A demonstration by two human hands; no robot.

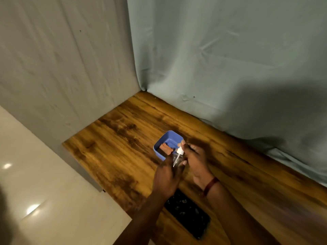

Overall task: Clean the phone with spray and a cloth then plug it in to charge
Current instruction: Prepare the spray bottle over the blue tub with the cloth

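Phone (pixel 187 213) lies flat on the wood-grain counter (pixel 115 138) beneath the wrists, its dark glossy face speckled with pale spots, likely spray. The left hand (pixel 166 175) curls its fingers round the clear bottle (pixel 177 159) to steady it. The right hand (pixel 196 156) pinches the bottle's white pump head, probably to press it. A rust cloth (pixel 165 147) waits in the blue tray (pixel 168 137) just beyond.

- A clear spray bottle (pixel 177 159) is held by the left hand (pixel 167 175) above the counter (pixel 115 147).
- Its white top (pixel 180 151) is pinched by the fingers (pixel 183 143) of the right hand (pixel 196 156).
- A red band (pixel 210 185) is worn on the right wrist.
- A reddish cloth (pixel 165 147) is seen in a blue box (pixel 170 137) just behind.
- A black phone (pixel 187 213) is laid flat under the arms.
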